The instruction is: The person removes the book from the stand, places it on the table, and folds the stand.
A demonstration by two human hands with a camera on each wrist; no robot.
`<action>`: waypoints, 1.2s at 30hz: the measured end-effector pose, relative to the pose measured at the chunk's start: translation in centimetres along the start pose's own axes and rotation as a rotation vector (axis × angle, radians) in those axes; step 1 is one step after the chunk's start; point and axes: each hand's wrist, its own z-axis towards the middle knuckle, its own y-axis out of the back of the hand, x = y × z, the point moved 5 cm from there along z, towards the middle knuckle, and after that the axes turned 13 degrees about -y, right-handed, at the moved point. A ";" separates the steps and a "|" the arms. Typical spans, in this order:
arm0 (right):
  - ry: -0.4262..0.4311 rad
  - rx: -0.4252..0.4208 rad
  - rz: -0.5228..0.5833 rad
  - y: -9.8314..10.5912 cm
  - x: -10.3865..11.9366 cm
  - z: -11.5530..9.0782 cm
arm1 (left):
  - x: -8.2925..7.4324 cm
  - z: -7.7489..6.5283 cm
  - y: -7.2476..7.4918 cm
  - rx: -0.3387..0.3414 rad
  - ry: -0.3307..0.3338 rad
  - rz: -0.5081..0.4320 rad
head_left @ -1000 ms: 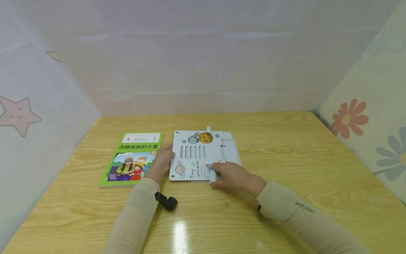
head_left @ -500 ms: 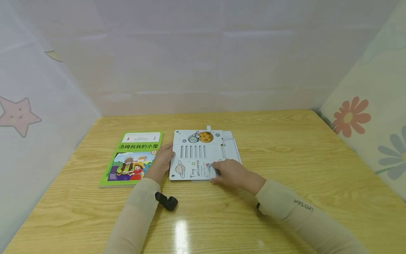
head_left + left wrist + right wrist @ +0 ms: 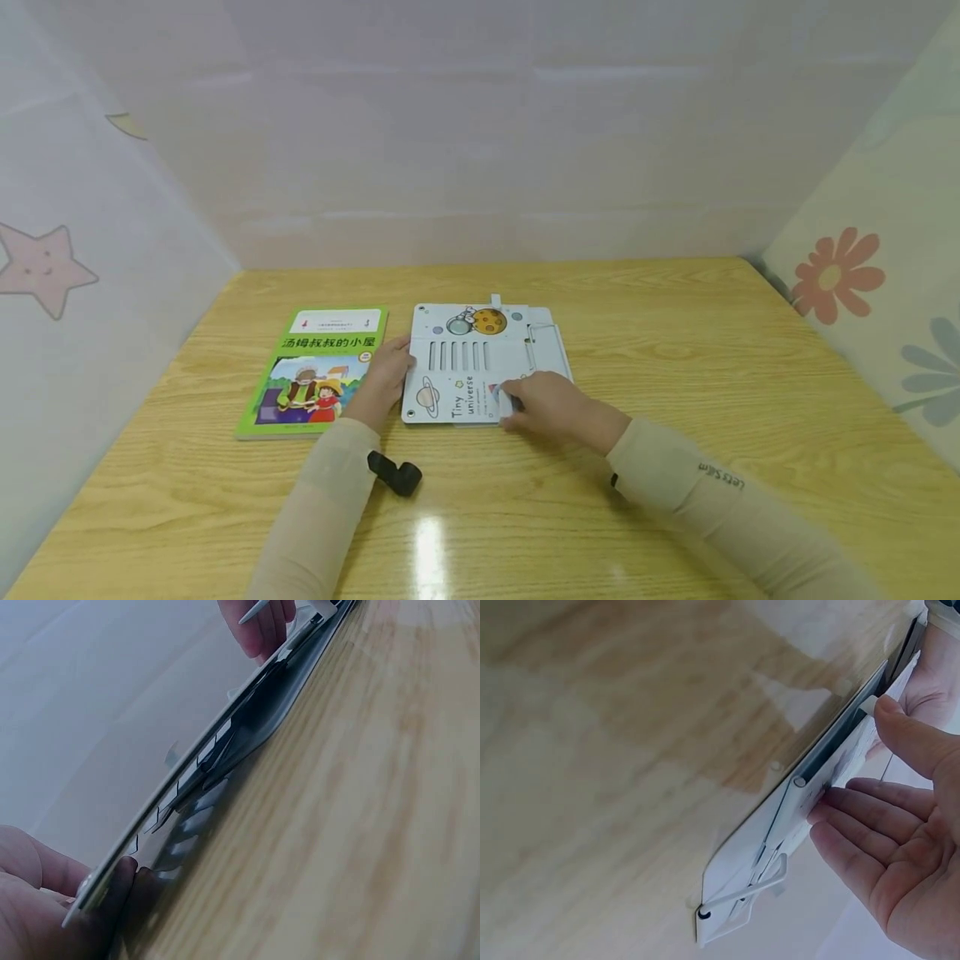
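Observation:
A white folding book stand [image 3: 507,357], printed with planets and "Tiny universe", lies on the table. My left hand [image 3: 386,375] grips its left edge; in the left wrist view fingertips [image 3: 124,874] show under that edge. My right hand [image 3: 551,408] is at the lower right part, pinching a small white page clip [image 3: 506,406]. From the right wrist, the thumb [image 3: 900,724] presses the clip's end at the edge, and the other fingers rest against the printed face. A second page clip [image 3: 496,301] sticks up at the top edge. A wire bracket [image 3: 754,889] lies at the right side.
A green picture book [image 3: 270,430] lies flat just left of the stand, partly behind my left hand. The wooden table [image 3: 675,350] is bounded by fabric walls at the back [image 3: 480,167] and both sides.
The lower page clip stuck out past the stand's bottom edge and has been pushed in toward the panel by my right hand. My left hand has kept its grip.

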 end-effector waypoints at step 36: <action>-0.299 0.117 0.283 2.6 -6.8 10.7 | 0.3 0.3 0.0 -0.039 -0.041 -0.076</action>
